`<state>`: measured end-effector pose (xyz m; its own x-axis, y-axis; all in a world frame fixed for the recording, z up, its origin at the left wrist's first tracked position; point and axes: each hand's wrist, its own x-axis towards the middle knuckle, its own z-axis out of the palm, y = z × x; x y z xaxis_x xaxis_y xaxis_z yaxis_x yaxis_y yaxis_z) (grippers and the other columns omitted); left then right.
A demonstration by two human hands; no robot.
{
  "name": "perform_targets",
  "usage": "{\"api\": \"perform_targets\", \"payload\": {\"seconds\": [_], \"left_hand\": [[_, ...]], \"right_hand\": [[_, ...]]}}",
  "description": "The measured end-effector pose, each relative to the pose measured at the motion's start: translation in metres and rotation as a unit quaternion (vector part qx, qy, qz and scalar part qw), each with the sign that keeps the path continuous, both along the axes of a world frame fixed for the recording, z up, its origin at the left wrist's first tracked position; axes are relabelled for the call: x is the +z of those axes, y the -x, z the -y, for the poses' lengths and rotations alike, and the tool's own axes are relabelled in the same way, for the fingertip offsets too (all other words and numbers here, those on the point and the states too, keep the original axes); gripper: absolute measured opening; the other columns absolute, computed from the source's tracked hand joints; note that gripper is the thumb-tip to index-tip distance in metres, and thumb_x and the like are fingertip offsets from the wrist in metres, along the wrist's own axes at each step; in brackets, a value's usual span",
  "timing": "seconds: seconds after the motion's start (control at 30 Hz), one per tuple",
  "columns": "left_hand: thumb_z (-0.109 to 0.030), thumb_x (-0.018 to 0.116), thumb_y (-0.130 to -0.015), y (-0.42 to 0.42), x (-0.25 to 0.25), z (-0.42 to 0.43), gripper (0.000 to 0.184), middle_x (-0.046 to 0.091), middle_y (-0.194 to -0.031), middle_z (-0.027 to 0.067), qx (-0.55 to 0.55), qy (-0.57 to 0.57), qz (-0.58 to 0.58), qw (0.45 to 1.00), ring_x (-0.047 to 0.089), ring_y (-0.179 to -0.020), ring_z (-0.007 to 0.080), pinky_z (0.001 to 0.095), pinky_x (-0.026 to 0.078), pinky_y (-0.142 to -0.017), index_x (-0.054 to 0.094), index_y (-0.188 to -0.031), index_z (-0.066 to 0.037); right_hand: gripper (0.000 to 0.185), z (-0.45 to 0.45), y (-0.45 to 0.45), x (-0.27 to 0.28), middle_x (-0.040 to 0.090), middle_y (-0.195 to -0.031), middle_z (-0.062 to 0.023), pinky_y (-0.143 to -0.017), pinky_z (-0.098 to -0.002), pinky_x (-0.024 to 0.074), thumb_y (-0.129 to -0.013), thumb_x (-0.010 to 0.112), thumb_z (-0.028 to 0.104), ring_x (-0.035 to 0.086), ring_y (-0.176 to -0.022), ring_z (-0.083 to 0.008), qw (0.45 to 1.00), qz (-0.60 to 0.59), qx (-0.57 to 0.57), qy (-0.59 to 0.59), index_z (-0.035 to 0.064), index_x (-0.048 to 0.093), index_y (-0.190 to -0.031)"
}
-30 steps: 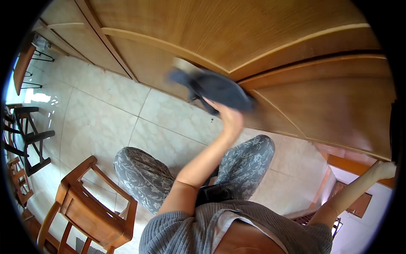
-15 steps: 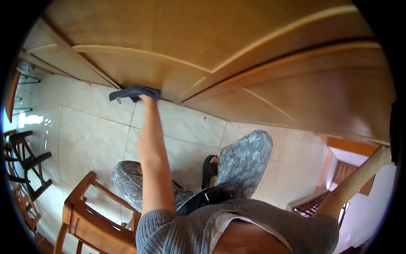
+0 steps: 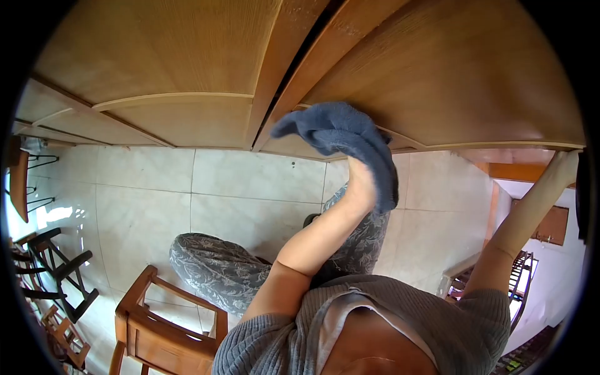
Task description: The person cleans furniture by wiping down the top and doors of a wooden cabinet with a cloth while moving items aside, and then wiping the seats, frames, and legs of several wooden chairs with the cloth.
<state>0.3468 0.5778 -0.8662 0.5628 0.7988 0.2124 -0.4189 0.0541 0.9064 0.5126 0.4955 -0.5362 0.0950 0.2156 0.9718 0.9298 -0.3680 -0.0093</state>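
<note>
A dark blue-grey cloth (image 3: pixel 340 125) is bunched over my left hand (image 3: pixel 361 178) and lies against the lower part of the brown wooden panelled door (image 3: pixel 437 81). The fingers of that hand are hidden under the cloth, closed on it, and a fold hangs down past the wrist. My right arm stretches out to the far right, where my right hand (image 3: pixel 569 164) reaches the panel's edge. Its fingers are lost at the dark rim of the view.
Beside my left knee stands a wooden chair (image 3: pixel 169 337). Dark stools (image 3: pixel 62 269) and a wooden-topped table (image 3: pixel 19 181) are at the far left. Pale floor tiles (image 3: pixel 144 212) run along the foot of the panels. A doorway with a white wall lies to the right.
My left hand has moved the cloth right and up, from the panel's bottom edge near the floor to the panel right of the dark gap. My right arm remains stretched out.
</note>
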Motion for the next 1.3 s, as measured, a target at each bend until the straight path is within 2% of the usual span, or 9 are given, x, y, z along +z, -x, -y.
{"api": "perform_targets", "payload": {"seconds": [0.23, 0.6, 0.73, 0.8, 0.9, 0.97, 1.17, 1.27, 1.3], "left_hand": [[-0.022, 0.041, -0.084, -0.029, -0.165, -0.016, 0.031, 0.051, -0.110, 0.0068, 0.066, 0.206, -0.088, 0.972, 0.049, -0.085, 0.0203, 0.0347, 0.042, -0.074, 0.041, -0.113, -0.012], [-0.047, 0.038, -0.088, -0.057, -0.357, -0.037, 0.050, 0.050, -0.124, 0.0058, 0.068, 0.481, 0.066, 0.871, 0.045, -0.112, 0.0197, 0.0355, 0.032, -0.098, 0.046, -0.122, -0.012], [-0.039, 0.038, -0.090, -0.073, -0.181, 0.012, 0.037, 0.053, -0.119, 0.0054, -0.038, 0.686, 0.119, 0.717, 0.045, -0.107, 0.0193, 0.0372, 0.035, -0.095, 0.050, -0.113, -0.013], [-0.035, 0.037, -0.091, -0.070, -0.087, 0.007, 0.031, 0.054, -0.116, 0.0053, -0.105, 0.762, 0.114, 0.629, 0.046, -0.105, 0.0191, 0.0381, 0.036, -0.093, 0.052, -0.109, -0.014], [-0.034, 0.038, -0.090, -0.042, 0.008, -0.018, 0.035, 0.054, -0.116, 0.0066, -0.214, 0.807, 0.079, 0.544, 0.048, -0.106, 0.0235, 0.0410, 0.035, -0.094, 0.051, -0.110, -0.009], [-0.031, 0.034, -0.092, -0.005, 0.062, -0.044, 0.035, 0.054, -0.114, 0.0096, -0.346, 0.750, 0.208, 0.524, 0.047, -0.107, 0.0246, 0.0425, 0.033, -0.098, 0.050, -0.109, -0.005], [-0.028, 0.033, -0.095, 0.075, 0.159, -0.112, 0.050, 0.028, -0.139, 0.0231, -0.349, 0.708, 0.345, 0.508, 0.029, -0.127, 0.0380, 0.0507, 0.018, -0.110, 0.030, -0.131, 0.007], [-0.028, 0.045, -0.091, 0.094, 0.144, -0.110, 0.045, 0.048, -0.124, 0.0206, -0.393, 0.417, 0.378, 0.727, 0.044, -0.116, 0.0336, 0.0449, 0.035, -0.100, 0.042, -0.125, 0.003], [-0.028, 0.048, -0.090, 0.096, 0.154, -0.108, 0.039, 0.052, -0.108, 0.0152, -0.242, 0.170, 0.203, 0.933, 0.050, -0.101, 0.0276, 0.0389, 0.040, -0.089, 0.049, -0.115, 0.001]], "right_hand": [[0.061, -0.001, 0.001, 0.001, 0.018, -0.144, -0.0202, -0.108, -0.0368, 0.0177, -0.096, 0.033, 0.042, 0.022, -0.131, -0.0298, 0.996, -0.002, -0.082, -0.046, 0.0000, 0.021, -0.139], [0.052, 0.005, 0.012, -0.008, 0.028, -0.137, -0.0260, -0.107, -0.0378, 0.0222, -0.098, 0.031, 0.033, 0.030, -0.125, -0.0350, 0.993, 0.075, -0.068, 0.064, -0.0070, 0.030, -0.132], [0.052, 0.000, 0.016, -0.008, 0.032, -0.132, -0.0291, -0.105, -0.0395, 0.0258, -0.098, 0.030, 0.033, 0.035, -0.121, -0.0365, 0.994, 0.081, -0.022, 0.065, -0.0076, 0.032, -0.130], [0.052, -0.001, -0.006, -0.003, 0.034, -0.130, -0.0312, -0.102, -0.0407, 0.0290, -0.098, 0.029, 0.034, 0.037, -0.118, -0.0371, 0.990, 0.070, -0.104, -0.069, -0.0078, 0.033, -0.129], [0.052, 0.012, 0.027, 0.007, 0.032, -0.131, -0.0319, -0.101, -0.0401, 0.0311, -0.098, 0.028, 0.033, 0.037, -0.118, -0.0381, 0.992, -0.019, -0.124, 0.028, -0.0080, 0.032, -0.129], [0.052, 0.017, 0.056, 0.011, 0.031, -0.131, -0.0324, -0.099, -0.0398, 0.0324, -0.098, 0.027, 0.033, 0.037, -0.118, -0.0387, 0.983, -0.082, -0.135, 0.093, -0.0081, 0.031, -0.130], [0.047, -0.005, 0.027, -0.007, 0.037, -0.130, -0.0264, -0.094, -0.0354, 0.0385, -0.099, 0.029, 0.027, 0.042, -0.115, -0.0327, 0.994, 0.067, -0.056, -0.059, -0.0047, 0.026, -0.134], [0.046, -0.003, 0.018, 0.001, 0.037, -0.130, -0.0258, -0.093, -0.0343, 0.0391, -0.099, 0.030, 0.025, 0.043, -0.115, -0.0315, 0.989, 0.008, -0.039, -0.141, -0.0040, 0.025, -0.134], [0.047, -0.001, 0.018, 0.003, 0.037, -0.130, -0.0259, -0.094, -0.0339, 0.0390, -0.099, 0.030, 0.024, 0.043, -0.115, -0.0313, 0.987, 0.015, -0.074, -0.141, -0.0039, 0.024, -0.135]]}}
